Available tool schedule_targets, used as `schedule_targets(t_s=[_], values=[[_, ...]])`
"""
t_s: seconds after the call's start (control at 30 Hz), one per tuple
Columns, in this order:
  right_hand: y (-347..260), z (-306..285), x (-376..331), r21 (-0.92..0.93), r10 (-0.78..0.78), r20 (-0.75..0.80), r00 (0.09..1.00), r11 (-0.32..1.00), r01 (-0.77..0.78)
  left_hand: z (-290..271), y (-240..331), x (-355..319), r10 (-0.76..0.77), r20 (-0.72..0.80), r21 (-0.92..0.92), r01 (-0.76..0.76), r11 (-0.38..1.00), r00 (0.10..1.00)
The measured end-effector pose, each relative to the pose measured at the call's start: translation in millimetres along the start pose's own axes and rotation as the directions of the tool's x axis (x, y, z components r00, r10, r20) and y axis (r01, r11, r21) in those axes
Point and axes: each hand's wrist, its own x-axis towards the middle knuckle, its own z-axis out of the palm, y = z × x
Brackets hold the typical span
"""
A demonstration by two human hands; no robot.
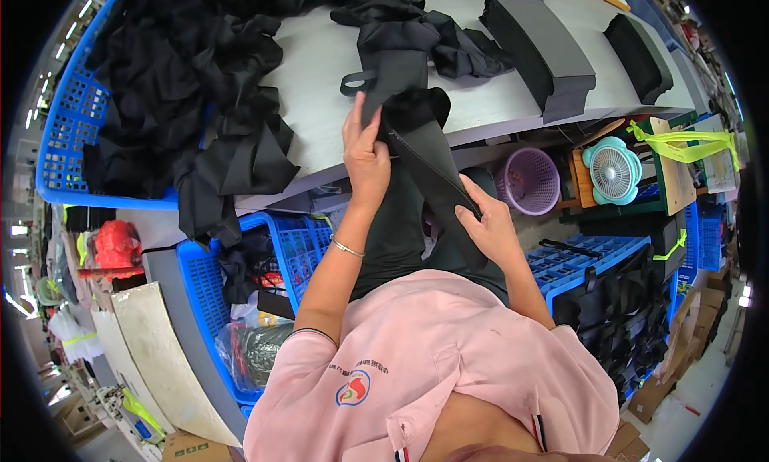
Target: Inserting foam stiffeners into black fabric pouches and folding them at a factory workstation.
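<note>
A black fabric piece (pixel 424 154) with a stitched edge stretches from the table edge down toward my lap. My left hand (pixel 364 154) grips its upper end near the table edge. My right hand (pixel 485 222) pinches its lower end, fingers closed on the cloth. Just beyond my left hand, another black fabric piece with a strap loop (pixel 388 62) lies on the grey table (pixel 320 70).
A blue crate (pixel 68 134) heaped with black cloth sits at the table's left. Two stacks of black panels (pixel 545 46) lie at the right. Below stand blue crates (pixel 296 246), a purple basket (pixel 529 180), a small teal fan (pixel 613 170) and a crate of black straps (pixel 617 302).
</note>
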Motion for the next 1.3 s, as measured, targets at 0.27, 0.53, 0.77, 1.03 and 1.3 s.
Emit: schedule_targets(t_s=[0.27, 0.53, 0.77, 1.03, 1.3], values=[[-32, 6, 12, -0.73, -0.167, 0.131, 0.977, 0.651, 0.209, -19, 30, -4, 0.186, 0.262, 0.036, -0.202, 0.979, 0.947], [-5, 31, 27, -0.616, -0.336, 0.122, 0.934, 0.712, 0.337, -33, 51, -25, 0.283, 0.52, -0.113, -0.263, 0.958, 0.806], [15, 50, 40, -0.562, -0.165, 0.159, 0.973, 0.795, 0.227, -41, 62, -30, 0.331, 0.541, -0.164, -0.289, 0.943, 0.774], [22, 62, 60, 0.783, 0.256, 0.219, 0.942, 0.529, -0.326, -70, 71, -65, 0.11, 0.244, -0.261, -0.044, 0.964, 0.964], [-29, 48, 66, 0.895, 0.346, 0.237, 0.908, 0.286, -0.343, -52, 77, -78, 0.066, 0.086, -0.067, -0.06, 0.996, 0.994]])
